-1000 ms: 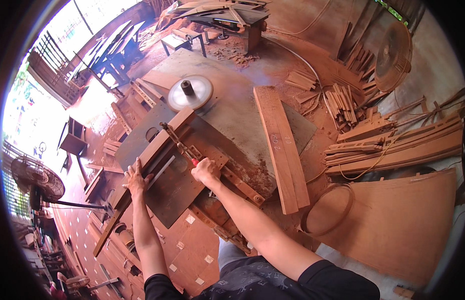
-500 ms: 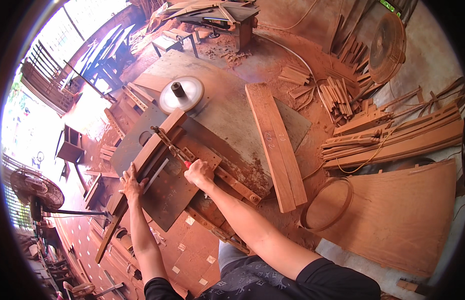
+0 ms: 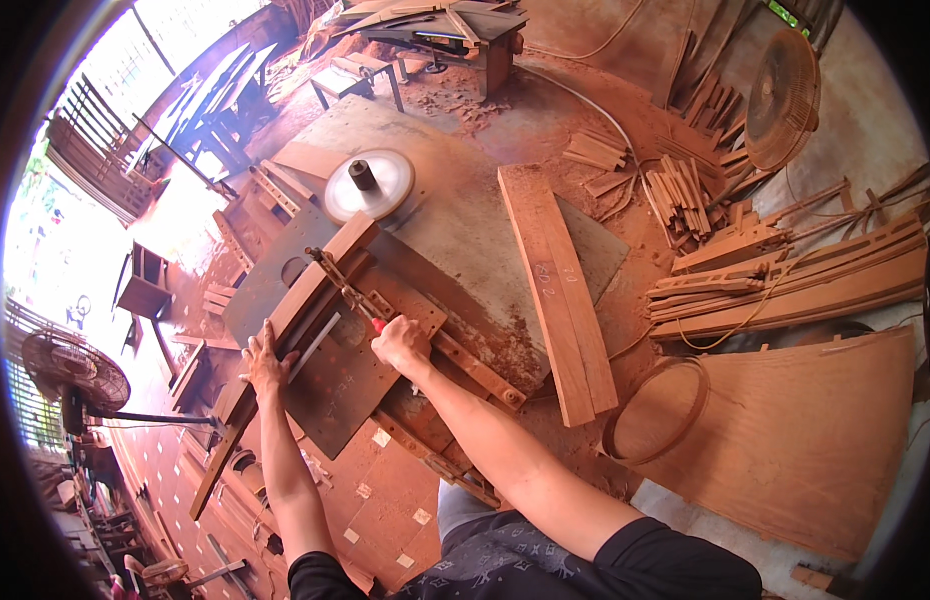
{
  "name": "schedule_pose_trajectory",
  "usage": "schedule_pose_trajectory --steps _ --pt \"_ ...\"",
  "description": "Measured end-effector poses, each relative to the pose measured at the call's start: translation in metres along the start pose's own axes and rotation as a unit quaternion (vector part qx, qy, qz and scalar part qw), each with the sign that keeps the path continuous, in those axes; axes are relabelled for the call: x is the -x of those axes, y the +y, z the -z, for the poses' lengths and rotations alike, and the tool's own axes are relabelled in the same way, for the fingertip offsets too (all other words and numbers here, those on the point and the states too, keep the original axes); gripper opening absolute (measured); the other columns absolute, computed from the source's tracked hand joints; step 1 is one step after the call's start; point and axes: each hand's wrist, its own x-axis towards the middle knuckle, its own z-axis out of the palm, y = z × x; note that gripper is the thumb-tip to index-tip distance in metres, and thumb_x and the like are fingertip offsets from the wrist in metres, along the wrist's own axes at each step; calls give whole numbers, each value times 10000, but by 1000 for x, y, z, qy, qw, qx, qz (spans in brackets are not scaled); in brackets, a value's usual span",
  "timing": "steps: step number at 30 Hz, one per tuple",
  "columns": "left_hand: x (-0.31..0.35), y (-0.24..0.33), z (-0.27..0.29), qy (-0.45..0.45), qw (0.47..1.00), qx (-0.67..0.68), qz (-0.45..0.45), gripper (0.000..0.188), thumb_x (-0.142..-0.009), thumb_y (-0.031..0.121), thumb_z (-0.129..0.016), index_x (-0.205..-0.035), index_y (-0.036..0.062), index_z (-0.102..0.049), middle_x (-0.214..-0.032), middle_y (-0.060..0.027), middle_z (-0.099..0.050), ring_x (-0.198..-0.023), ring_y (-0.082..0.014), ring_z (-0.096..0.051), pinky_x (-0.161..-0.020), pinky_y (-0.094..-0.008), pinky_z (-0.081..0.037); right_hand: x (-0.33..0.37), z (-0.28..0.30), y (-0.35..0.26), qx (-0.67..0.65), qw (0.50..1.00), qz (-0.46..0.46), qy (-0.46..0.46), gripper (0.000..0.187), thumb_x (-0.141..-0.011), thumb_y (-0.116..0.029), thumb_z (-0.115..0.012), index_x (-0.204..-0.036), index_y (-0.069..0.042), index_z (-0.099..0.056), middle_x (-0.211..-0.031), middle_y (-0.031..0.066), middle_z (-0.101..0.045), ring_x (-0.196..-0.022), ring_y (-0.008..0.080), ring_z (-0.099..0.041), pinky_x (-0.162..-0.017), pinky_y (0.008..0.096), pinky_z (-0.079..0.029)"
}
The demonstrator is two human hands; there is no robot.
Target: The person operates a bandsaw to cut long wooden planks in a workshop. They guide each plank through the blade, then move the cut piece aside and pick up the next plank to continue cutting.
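A long wooden bar [image 3: 303,298] lies slantwise on a dusty sliding jig [image 3: 330,410], its far end close to a round pale disc [image 3: 393,190] on a dark spindle. My left hand [image 3: 268,366] rests on the bar's near part, fingers stretched and apart. My right hand [image 3: 403,345] is wrapped round the red handle of a metal toggle clamp [image 3: 353,300]; most of the handle is hidden in my fist. The clamp's arm reaches over to the bar. Between my hands lies a narrow white strip [image 3: 317,342].
A thick wooden plank [image 3: 557,290] lies at the right of the machine table [image 3: 455,190]. Farther right are stacked wood strips [image 3: 685,195], curved boards [image 3: 805,275], a wooden hoop [image 3: 697,400] and a standing fan [image 3: 782,100]. Another fan [image 3: 75,370] stands at the left.
The whole view has shifted slightly. Both hands keep their places on the bar and the clamp handle; no other movement is plain.
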Motion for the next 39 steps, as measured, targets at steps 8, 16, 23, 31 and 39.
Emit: schedule_pose_trajectory --steps 8,16,23,31,39 --pt "6 -11 3 -14 1000 -5 20 1041 -840 452 -863 -1660 489 -223 -1711 -142 -296 -1560 -451 -300 -1111 -821 -301 14 -12 3 36 998 40 37 353 -864 -254 -720 -961 86 -725 -1021 343 -714 -998 459 -739 -908 492 -603" --pt "9 -26 7 -24 999 4 32 1111 -800 464 -888 -1668 478 -195 -1725 -157 -269 -1574 -465 -262 -1122 -852 -250 41 15 -20 54 998 22 1 313 -842 -279 -717 -918 17 -784 -1014 280 -767 -1015 421 -763 -865 468 -618" --pt "13 1 15 -24 999 23 24 1096 -784 508 -891 -1666 454 -242 -1736 -156 -251 -1585 -425 -263 -1165 -808 -238 36 28 -2 75 997 19 10 380 -843 -285 -696 -1048 26 -773 -1104 301 -748 -1098 417 -740 -925 473 -607" --pt "69 0 13 -18 1000 12 20 1047 -811 568 -850 -1664 437 -255 -1702 -156 -289 -1574 -433 -275 -1126 -841 -252 76 48 25 81 996 21 13 360 -835 -270 -692 -1013 31 -776 -1139 319 -736 -1102 439 -733 -944 480 -600" --pt "131 21 5 -6 1000 16 3 1013 -845 545 -829 -1667 428 -250 -1681 -178 -302 -1558 -442 -295 -1096 -871 -243 110 74 73 112 993 18 30 310 -833 -284 -690 -917 -5 -797 -1057 307 -756 -1049 433 -750 -920 469 -607"
